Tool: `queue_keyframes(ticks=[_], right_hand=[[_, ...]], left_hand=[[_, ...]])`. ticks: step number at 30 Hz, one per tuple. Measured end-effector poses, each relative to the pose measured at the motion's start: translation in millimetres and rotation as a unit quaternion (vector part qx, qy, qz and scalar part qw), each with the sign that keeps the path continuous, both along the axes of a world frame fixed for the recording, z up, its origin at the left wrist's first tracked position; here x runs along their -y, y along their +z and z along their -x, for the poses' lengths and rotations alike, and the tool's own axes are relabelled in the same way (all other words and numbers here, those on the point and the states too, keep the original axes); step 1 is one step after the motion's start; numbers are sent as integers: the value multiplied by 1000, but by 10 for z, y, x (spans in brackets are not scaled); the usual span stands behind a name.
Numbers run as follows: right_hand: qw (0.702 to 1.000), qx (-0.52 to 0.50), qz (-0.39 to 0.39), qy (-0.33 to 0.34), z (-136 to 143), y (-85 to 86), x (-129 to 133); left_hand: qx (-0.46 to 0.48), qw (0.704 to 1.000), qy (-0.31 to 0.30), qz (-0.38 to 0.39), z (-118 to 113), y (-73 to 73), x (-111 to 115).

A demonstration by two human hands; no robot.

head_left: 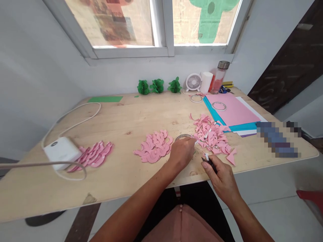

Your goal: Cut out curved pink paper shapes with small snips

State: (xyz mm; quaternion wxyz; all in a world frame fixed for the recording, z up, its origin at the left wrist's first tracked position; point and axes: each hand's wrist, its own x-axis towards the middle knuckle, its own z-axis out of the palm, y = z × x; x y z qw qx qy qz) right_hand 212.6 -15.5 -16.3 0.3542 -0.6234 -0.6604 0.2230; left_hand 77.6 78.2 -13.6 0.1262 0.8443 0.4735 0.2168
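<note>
My left hand [183, 152] is closed, fingers pinched at the near edge of a heap of pink paper scraps [212, 136]. A small white strip [196, 142] shows at its fingertips. Behind that hand lies a tape roll [182, 136], partly covered. My right hand [223, 178] is wrapped round a small dark tool [213, 165], whose kind is mostly hidden by the fingers. Another white bit [207, 156] sticks up beside the tool. Left of my left hand is a pile of curved pink paper cut-outs [153, 147].
More pink cut-outs [97, 154] lie by a white power adapter [62, 151] with a cable. Pink sheets [237, 112] on blue ones carry a tape roll [219, 106]. Green paper plants [157, 86], a small fan [193, 82] and a glass bottle [220, 78] stand along the wall.
</note>
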Motion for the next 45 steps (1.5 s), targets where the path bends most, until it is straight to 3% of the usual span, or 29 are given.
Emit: queue_keyframes(ticks=[7,13,17,25,31,38,45], right_hand=[[1000,-7,10,9,-15,-56,-23],[1000,-4,13,5,-10,-56,-39],[1000,15,25,6,24,-38,-55],[995,52,46,73,201,25,-110],[990,111,12,84,341,62,-108],[977,198,-42,67,473,-26,-109],[969,223,-81,68,543,-59,-121]], left_hand=[[58,998,24,25,-4,-29,-125],[132,989,66,15,116,74,-144],[267,958,101,7,321,178,10],[315,936,92,129,638,147,457],[339,918,116,171,773,119,643],[355,907,124,187,818,99,739],[340,923,128,124,711,81,750]])
